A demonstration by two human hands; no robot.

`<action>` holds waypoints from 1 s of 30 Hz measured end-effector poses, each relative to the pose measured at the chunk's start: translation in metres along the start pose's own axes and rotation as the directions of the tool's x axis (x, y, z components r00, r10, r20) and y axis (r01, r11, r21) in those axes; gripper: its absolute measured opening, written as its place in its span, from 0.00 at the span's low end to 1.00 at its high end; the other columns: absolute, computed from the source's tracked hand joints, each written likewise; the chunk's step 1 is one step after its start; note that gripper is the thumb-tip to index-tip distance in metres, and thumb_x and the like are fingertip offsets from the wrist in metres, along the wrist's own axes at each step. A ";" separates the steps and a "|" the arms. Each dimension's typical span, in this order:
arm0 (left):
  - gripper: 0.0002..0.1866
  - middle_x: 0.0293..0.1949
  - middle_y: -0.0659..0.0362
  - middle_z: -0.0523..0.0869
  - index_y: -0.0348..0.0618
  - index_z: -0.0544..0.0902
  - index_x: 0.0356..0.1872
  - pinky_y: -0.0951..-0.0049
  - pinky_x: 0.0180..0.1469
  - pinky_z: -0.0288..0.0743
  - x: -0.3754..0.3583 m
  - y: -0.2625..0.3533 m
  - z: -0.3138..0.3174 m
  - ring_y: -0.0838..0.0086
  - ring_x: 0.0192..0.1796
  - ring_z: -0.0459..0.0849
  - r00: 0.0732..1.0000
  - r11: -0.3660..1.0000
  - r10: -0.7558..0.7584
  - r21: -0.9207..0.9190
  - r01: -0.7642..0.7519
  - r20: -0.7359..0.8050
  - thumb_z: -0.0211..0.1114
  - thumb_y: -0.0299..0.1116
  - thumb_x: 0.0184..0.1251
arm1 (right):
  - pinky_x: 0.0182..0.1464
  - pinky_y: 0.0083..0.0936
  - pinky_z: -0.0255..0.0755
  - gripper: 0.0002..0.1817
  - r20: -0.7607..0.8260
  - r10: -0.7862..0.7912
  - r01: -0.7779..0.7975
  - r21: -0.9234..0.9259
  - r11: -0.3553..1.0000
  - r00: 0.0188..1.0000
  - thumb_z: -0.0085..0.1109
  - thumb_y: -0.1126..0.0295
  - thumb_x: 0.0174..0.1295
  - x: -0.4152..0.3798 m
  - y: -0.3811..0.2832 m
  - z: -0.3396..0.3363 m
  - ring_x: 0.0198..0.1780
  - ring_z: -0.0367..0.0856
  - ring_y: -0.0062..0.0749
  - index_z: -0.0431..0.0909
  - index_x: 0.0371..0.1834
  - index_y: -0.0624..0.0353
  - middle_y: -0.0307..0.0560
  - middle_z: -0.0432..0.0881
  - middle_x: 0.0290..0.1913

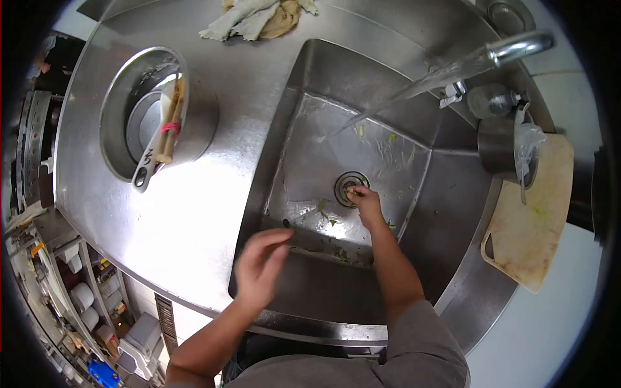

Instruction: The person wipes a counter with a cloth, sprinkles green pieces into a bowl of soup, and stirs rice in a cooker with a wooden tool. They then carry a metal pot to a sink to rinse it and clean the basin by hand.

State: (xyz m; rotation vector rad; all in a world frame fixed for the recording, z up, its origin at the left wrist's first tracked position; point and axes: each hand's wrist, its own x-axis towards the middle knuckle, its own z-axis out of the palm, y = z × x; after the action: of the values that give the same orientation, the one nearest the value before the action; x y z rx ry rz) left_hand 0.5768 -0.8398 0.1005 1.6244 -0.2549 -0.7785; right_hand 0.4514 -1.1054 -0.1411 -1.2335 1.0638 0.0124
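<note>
My right hand [367,204] reaches down into the steel sink [310,155], its fingers pinched together right over the round drain [346,180]. Something small and yellowish shows at the fingertips, too small to name. My left hand [260,264] hovers above the sink's near left edge, fingers apart and holding nothing. Water pours from the faucet [517,49] across the sink floor. Green vegetable scraps [323,210] lie scattered around the drain, with more along the near wall.
A steel pot [200,123] on the left counter holds a white-handled utensil [146,165] and wooden sticks [169,139] bound in red. Cloths [259,18] lie at the back. On the right are a cutting board [533,213], a metal container [495,149] and a clear bottle [490,100].
</note>
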 end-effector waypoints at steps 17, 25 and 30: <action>0.17 0.16 0.61 0.70 0.42 0.70 0.17 0.75 0.20 0.58 0.052 0.019 0.003 0.76 0.18 0.68 0.990 0.985 -0.140 0.096 0.141 -0.019 0.60 0.31 0.67 | 0.36 0.31 0.74 0.12 -0.212 -0.226 -0.211 -0.977 0.029 0.951 0.61 0.69 0.56 0.009 0.163 -0.180 0.31 0.81 0.31 0.81 0.42 0.62 0.49 0.84 0.32; 0.15 0.19 0.61 0.73 0.47 0.70 0.14 0.71 0.22 0.70 0.078 0.018 -0.045 0.68 0.21 0.76 0.564 0.134 0.540 0.598 -0.790 0.625 0.70 0.27 0.49 | 0.46 0.37 0.76 0.15 -0.453 -0.011 -0.428 -0.850 0.308 0.891 0.59 0.64 0.55 -0.059 0.217 -0.146 0.48 0.83 0.41 0.85 0.45 0.55 0.49 0.85 0.44; 0.14 0.19 0.64 0.73 0.48 0.71 0.15 0.74 0.22 0.69 0.075 0.015 -0.047 0.73 0.22 0.75 0.472 0.045 0.500 0.522 -0.852 0.726 0.70 0.30 0.46 | 0.49 0.43 0.77 0.20 -0.184 0.586 -0.149 -0.983 -0.109 0.789 0.62 0.57 0.55 -0.077 0.195 -0.066 0.54 0.81 0.42 0.83 0.49 0.54 0.48 0.84 0.50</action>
State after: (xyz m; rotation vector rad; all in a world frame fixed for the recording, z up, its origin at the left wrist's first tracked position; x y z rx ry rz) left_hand 0.6655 -0.8487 0.0904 1.8881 -1.9131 -0.0309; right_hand 0.2630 -1.0386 -0.2328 -2.0063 1.0150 1.7698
